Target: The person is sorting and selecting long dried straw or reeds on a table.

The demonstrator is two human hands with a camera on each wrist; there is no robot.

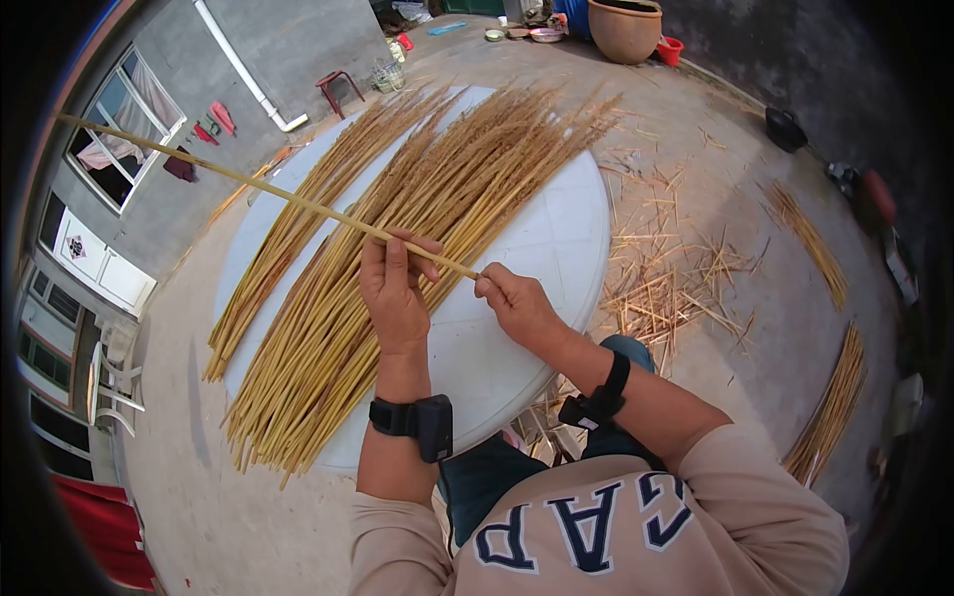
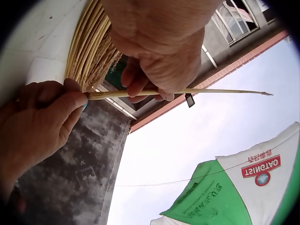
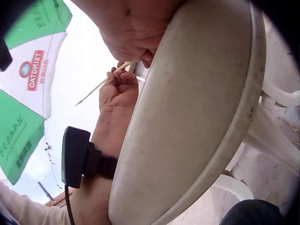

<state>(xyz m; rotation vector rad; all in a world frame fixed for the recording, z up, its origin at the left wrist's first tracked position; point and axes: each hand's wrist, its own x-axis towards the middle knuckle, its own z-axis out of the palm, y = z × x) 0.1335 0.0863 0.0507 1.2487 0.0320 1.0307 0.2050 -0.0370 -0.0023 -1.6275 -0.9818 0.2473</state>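
Observation:
A long, dry yellow plant stalk (image 1: 298, 202) slants over the table, its thin far end reaching up to the left. My left hand (image 1: 396, 303) holds it partway along, between thumb and fingers. At its near end, my right hand (image 1: 524, 310) pinches the tip; the left wrist view shows that cut end (image 2: 91, 95) between thumb and fingers. Below the hands, a wide pile of stalks (image 1: 328, 338) with feathery brown heads lies on the round white table (image 1: 556, 238). A narrower row of stalks (image 1: 268, 273) lies to its left.
Broken stalk pieces (image 1: 666, 298) litter the concrete floor right of the table. Two more bundles, one upper (image 1: 810, 243) and one lower (image 1: 830, 402), lie farther right. A clay pot (image 1: 624, 30) and a red stool (image 1: 339, 89) stand beyond the table; a white chair (image 1: 117, 387) is at left.

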